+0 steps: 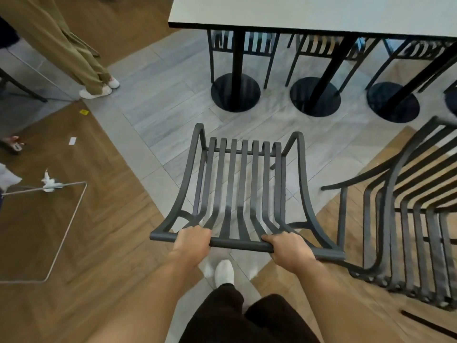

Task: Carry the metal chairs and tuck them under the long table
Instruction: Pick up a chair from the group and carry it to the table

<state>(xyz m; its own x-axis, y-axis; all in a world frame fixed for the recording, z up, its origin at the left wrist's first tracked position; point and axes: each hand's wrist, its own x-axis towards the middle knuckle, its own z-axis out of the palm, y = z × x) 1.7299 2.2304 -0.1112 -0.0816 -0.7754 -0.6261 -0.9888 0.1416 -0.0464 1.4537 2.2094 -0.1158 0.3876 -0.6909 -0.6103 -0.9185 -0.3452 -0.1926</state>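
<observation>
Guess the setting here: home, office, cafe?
Probably a cafe or canteen dining area. A long table stands on several round pedestal bases, matching slatted metal chairs are tucked under its far side, and a stack of chairs waits nearby.

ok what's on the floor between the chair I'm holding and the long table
In the head view that stretch is bare grey floor: nothing lies between the held chair and the long table, whose round black bases stand just beyond.

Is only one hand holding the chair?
No, the left hand and right hand both grip the chair's top rail.
</observation>
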